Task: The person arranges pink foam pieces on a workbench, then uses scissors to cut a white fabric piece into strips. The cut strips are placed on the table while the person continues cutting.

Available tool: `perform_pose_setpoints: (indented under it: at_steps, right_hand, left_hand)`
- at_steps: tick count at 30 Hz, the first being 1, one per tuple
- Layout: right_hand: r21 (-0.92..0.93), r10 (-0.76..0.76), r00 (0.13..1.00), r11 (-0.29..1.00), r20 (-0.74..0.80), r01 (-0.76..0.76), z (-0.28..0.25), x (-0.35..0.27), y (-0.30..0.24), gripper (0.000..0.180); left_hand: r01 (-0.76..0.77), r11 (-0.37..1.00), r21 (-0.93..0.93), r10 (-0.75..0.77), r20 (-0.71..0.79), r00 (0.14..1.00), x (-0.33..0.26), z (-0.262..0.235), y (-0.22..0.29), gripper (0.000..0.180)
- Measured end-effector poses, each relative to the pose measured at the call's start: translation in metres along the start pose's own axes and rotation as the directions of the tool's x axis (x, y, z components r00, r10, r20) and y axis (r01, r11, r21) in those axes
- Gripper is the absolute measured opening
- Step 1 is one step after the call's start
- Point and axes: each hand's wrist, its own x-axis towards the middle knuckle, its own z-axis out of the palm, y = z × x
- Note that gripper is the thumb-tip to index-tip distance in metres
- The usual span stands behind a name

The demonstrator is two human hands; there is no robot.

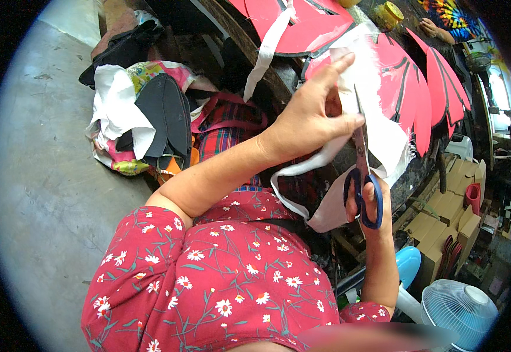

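Note:
My left hand (311, 111) pinches the edge of a white, frayed piece of cloth (364, 73) between thumb and fingers. In my right hand (378, 202) is a pair of scissors (360, 146) with blue handles, my fingers through the loops. The blades point away from me and lie against the cloth just beside my left thumb, slightly apart. From the cloth a loose white strip (334, 205) hangs down toward my lap. Under the cloth are pink-red, leaf-shaped pieces (411, 97) with black lines, spread over the dark table.
A colourful bag (129, 167) on the left holds white cloth (114, 100) and black oval pieces (163, 114). A yellow jar (388, 16) stands on the far table, near another person's hand (428, 27). Cardboard boxes (431, 232) and a blue fan (461, 311) are at right.

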Motion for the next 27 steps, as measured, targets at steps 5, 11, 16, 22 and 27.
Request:
perform_pose_setpoints:
  at_steps: [5, 11, 16, 22, 27]
  right_hand:
    - [-0.049, -0.03, 1.0, 0.998, 0.002, 0.031, 0.002, 0.007, -0.006, 0.065]
    - [-0.028, -0.082, 0.993, 0.996, 0.084, 0.085, -0.001, 0.03, -0.011, 0.063]
    - [-0.043, -0.017, 0.996, 0.999, 0.085, 0.021, -0.008, 0.032, -0.013, 0.06]
    - [-0.053, -0.019, 0.992, 0.998, 0.123, 0.026, -0.008, 0.052, -0.025, 0.054]
    - [-0.058, 0.008, 0.995, 0.998, 0.104, -0.002, -0.009, 0.061, -0.035, 0.043]
  left_hand:
    - [-0.016, 1.0, 0.003, 0.016, -0.133, 0.991, 0.01, -0.006, -0.001, 0.088]
    - [0.04, 0.997, -0.068, -0.043, -0.035, 0.998, 0.008, -0.005, 0.004, 0.101]
    - [0.031, 0.999, -0.038, -0.032, -0.038, 0.999, 0.009, -0.011, 0.002, 0.104]
    - [0.143, 0.981, -0.131, -0.146, -0.015, 0.989, 0.004, -0.007, 0.007, 0.106]
    - [0.156, 0.982, -0.107, -0.157, -0.009, 0.988, 0.006, -0.013, 0.011, 0.106]
